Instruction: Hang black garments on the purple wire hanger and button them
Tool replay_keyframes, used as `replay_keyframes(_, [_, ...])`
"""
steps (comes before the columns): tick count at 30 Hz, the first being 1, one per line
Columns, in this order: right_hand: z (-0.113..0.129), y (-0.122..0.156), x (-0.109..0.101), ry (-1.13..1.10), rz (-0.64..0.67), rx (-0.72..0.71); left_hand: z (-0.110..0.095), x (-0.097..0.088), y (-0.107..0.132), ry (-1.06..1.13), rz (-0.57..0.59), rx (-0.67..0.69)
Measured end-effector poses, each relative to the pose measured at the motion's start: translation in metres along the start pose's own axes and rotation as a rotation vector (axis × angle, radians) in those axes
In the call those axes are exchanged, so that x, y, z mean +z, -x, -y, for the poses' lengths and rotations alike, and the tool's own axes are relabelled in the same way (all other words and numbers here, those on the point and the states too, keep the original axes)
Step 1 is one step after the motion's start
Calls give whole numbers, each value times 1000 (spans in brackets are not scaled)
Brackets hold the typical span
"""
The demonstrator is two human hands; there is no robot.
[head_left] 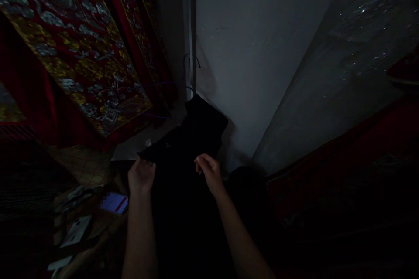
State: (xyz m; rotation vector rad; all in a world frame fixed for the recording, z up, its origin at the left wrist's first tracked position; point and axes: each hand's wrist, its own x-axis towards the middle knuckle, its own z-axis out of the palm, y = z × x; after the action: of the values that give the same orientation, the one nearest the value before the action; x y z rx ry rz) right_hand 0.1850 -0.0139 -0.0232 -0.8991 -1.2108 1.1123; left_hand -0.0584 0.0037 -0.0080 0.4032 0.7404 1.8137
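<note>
**Two hands at a black garment hung on the wall**

Head view: the scene is very dim. A black garment (199, 133) hangs against the white wall (248, 30), just below a thin wire hook (192, 59), and its dark cloth runs down between the person's forearms. The left hand (141, 175) is raised to the garment's left edge, its fingers closed on the cloth there. The right hand (207, 170) is at the front of the garment, fingers curled in against the thumb; in this light it cannot be told whether they pinch any fabric.

To the upper left hangs red fabric with gold and silver embroidery (68, 39), tilted in the frame. A clear plastic sheet (343, 74) slants down on the right. Lower left, below the left hand, lie a lit phone screen (114, 202) and some white cards (77, 229) on a cluttered bench (98, 235).
</note>
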Motion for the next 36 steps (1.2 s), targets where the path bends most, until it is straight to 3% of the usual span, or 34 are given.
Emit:
replay_keyframes(2, [-1,4,2,95,13,-60,18,7,14,-167,77,51])
replay_keyframes(6, [2,14,15,247,141,-155,36,45,43,-523,279,188])
replay_keyframes(10, [5,21,30,196,167,-133,41,77,74,-821,476,341])
replay_keyframes(13, [12,22,29,127,158,-18,38,81,81,-931,561,517])
replay_keyframes(15, [23,18,18,119,239,142,38,74,77,-922,603,453])
replay_keyframes(18, [50,2,-7,154,367,281,42,54,69,-927,759,132])
replay_keyframes(20, [74,-16,-25,224,429,229,44,39,67,-1054,868,-32])
replay_keyframes(23, [112,-57,-47,374,516,42,37,23,63,-1323,959,-27])
replay_keyframes(25, [130,-89,-53,381,404,-180,24,19,58,-1459,979,85])
replay_keyframes(28, [131,-137,-50,292,90,-392,-1,23,54,-1556,908,211])
replay_keyframes(31, [105,-173,-38,239,-72,-306,-22,33,55,-1454,792,137])
replay_keyframes(34, [78,-188,-35,322,-37,-125,-36,37,47,-1295,749,23])
replay_keyframes(36, [68,-187,-41,375,-8,-85,-45,33,30,-1325,763,57])
